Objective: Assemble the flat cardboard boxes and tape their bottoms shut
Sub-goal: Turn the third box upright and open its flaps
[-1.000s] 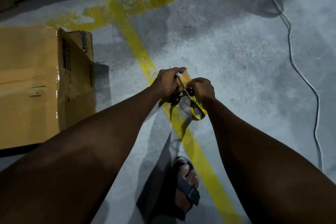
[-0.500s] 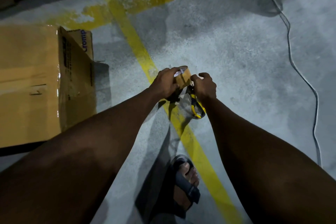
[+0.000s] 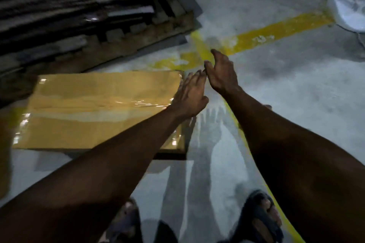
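Two hands reach forward, both empty. The left hand (image 3: 189, 94) is spread flat with straight fingers over the right edge of the cardboard box (image 3: 94, 124), probably to catch that edge and move the box. The right hand (image 3: 221, 73) hangs just beside it above the concrete floor (image 3: 286, 89), fingers loosely open. One box lies on the floor, taped face up, with glossy tape (image 3: 138, 103) along its middle seam, so its bottom looks finished. One stack of flat cardboard (image 3: 79, 10) waits beyond the box's far edge, though blur hides how many sheets it holds.
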The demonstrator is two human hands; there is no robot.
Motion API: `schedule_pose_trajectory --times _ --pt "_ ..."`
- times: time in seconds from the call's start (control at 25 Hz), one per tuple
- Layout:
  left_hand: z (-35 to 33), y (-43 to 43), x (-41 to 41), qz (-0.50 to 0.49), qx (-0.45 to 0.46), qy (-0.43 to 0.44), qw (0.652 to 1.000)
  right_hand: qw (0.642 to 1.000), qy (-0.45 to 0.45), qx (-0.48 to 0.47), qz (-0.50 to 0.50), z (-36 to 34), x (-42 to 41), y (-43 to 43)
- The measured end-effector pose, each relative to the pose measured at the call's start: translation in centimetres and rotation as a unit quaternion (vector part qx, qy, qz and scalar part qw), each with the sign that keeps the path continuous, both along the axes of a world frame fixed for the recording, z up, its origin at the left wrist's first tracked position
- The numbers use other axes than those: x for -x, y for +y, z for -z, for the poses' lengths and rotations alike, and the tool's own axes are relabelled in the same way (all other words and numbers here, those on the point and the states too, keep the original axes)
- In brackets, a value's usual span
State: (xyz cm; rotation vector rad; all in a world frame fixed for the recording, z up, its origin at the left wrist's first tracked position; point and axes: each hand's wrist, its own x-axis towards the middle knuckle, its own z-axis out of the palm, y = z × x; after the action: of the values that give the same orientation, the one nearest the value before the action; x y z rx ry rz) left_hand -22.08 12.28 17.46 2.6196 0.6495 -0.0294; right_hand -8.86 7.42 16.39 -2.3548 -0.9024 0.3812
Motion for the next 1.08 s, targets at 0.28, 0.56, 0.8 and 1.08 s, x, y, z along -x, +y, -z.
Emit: schedule_pose_trajectory --times 0.28,0.56,0.8,1.08 --pt "-4.5 14.9 21.0 -0.107 -0.101 0.105 0.984 0.958 -0.117 0.118 -0.235 -0.8 17.1 6.5" --pt "2.9 21.7 27.1 -0.049 -0.101 0.171 0.979 0.894 -0.171 0.195 -0.364 4.8 28.5 14.7" --pt "8.3 27.9 31.9 -0.193 -0.139 0.194 0.952 0.949 -0.174 0.185 -0.185 9.0 21.8 12.3" --pt "6.8 31.8 33.3 -0.433 -0.067 0.128 0.89 0.968 -0.125 0.187 0.113 7.8 15.9 10.4"
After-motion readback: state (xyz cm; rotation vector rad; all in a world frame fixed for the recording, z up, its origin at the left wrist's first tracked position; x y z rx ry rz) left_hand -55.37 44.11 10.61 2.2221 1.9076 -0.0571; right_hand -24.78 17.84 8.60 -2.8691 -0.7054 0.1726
